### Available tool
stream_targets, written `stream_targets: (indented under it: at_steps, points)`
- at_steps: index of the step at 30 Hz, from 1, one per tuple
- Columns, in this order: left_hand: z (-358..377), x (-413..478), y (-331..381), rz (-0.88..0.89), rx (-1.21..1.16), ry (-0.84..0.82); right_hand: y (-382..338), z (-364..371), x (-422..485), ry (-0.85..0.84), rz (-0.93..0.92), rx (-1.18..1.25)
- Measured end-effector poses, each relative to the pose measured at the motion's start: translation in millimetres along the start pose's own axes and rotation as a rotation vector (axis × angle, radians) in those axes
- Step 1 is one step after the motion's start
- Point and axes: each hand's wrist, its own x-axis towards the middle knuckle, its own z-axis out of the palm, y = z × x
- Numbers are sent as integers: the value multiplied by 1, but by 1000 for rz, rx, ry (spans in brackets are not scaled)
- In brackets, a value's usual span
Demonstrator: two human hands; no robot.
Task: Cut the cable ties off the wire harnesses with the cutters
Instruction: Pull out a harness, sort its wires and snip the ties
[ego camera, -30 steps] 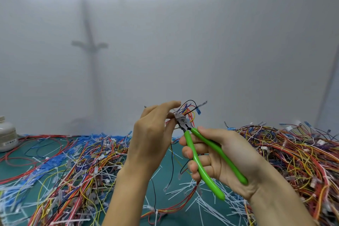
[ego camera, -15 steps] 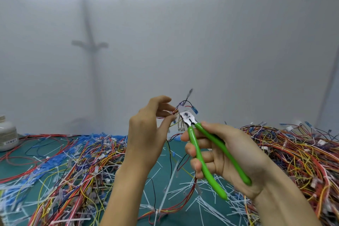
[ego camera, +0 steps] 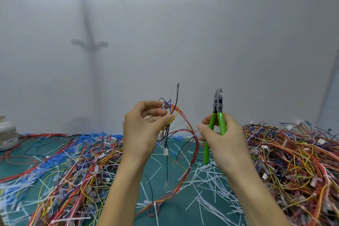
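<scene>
My left hand point(ego camera: 145, 130) pinches a small wire harness point(ego camera: 185, 130) of red, orange, yellow and black wires, held up above the green mat point(ego camera: 165, 207). The harness loops down to the mat, where a white cable tie point(ego camera: 155, 204) still binds it low down. My right hand point(ego camera: 222, 137) grips the green-handled cutters point(ego camera: 217, 115) upright, jaws pointing up and nearly closed. The cutters stand clear to the right of the harness, not touching it.
A pile of tied harnesses point(ego camera: 293, 161) covers the mat on the right. Another spread of loose wires point(ego camera: 73, 167) lies on the left. Cut white tie pieces point(ego camera: 211, 189) litter the middle. A white jar point(ego camera: 7, 134) stands at the far left by the wall.
The cutters have left the harness top and swung right to stand upright. My left hand stayed on the harness, and the wires spread out between the hands.
</scene>
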Motion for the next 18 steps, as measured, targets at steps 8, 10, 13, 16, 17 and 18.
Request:
stream_targets:
  at_steps: [8, 10, 13, 16, 17, 18]
  points:
    - [0, -2, 8, -243, -214, -189, 5, -5, 3, -150, -44, 257]
    - [-1, -2, 8, -304, -246, -220, 6, -6, 3, -175, -32, 271]
    - [0, -4, 9, -349, -304, -251, 8, -6, 4, -202, -4, 228]
    - [1, -4, 9, -386, -363, -267, 9, -6, 5, -203, 0, 206]
    - [2, -4, 8, -394, -379, -273, 10, -7, 6, -203, -7, 202]
    - [2, -3, 8, -397, -392, -280, 10, -8, 6, -207, -18, 194]
